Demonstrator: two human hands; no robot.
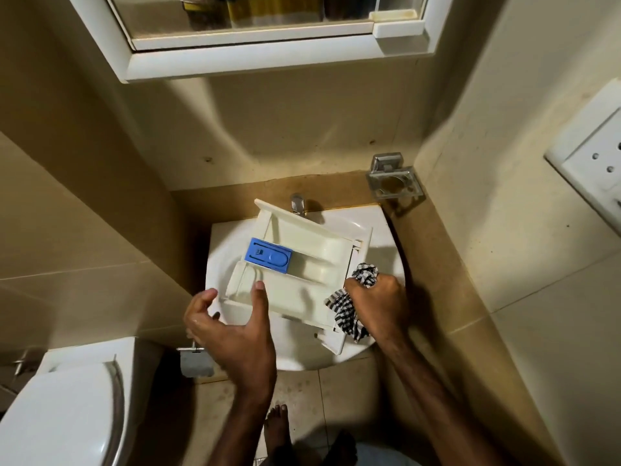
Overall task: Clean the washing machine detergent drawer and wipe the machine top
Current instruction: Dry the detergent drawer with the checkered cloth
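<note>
Head view: drawer [302, 264] lying tilted across sink [218, 264], blue insert [268, 260] at its left. Left hand [232, 327] open, thumb touching drawer's near edge. Right hand [379, 301] fisted around checked cloth [349, 311] at drawer's right end.

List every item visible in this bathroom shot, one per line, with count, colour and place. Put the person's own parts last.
detergent drawer: one, cream-white, lying across the sink
blue insert: one, blue, in the drawer's left part
sink: one, white, centre against the back wall
tap: one, metal, behind the drawer
checked cloth: one, black and white, at the drawer's right end
soap holder: one, metal, on the wall right of the tap
mirror cabinet: one, white frame, above the sink
toilet: one, white, lower left
wall socket: one, white, right wall
left hand: open, thumb on the drawer's near edge
right hand: closed on the cloth
foot: bare, on the floor below
</note>
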